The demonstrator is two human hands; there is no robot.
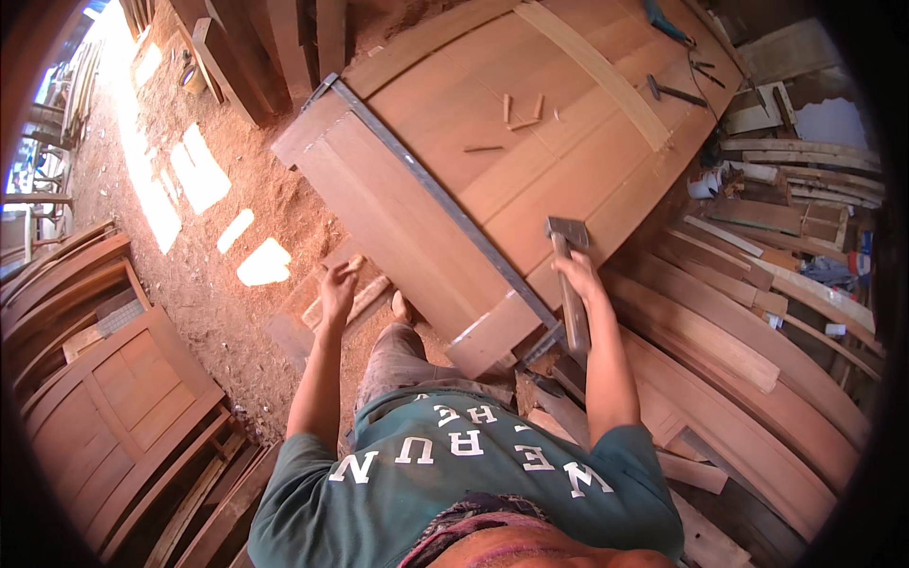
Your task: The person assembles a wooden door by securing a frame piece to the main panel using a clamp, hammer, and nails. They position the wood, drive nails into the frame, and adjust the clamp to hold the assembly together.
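My right hand [580, 276] is closed round the handle of a hammer [574, 317], high up near its metal head, over the near right edge of a large wooden door panel [454, 142]. Left of the panel, in the air, my left hand [338, 292] pinches what looks like a short wooden peg [355, 262]. A long metal bar clamp [436, 208] lies across the panel, its jaws at the two edges. Several loose pegs [539, 106] rest on the panel's middle, beyond the clamp.
At the panel's far right lie a second hammer [678, 94] and a teal power tool [667, 21]. Stacked boards [720, 398] crowd the right side. Finished-looking panels [133, 379] lean at the left. Sawdust covers the floor [208, 293]; upright timbers [232, 71] stand at the back.
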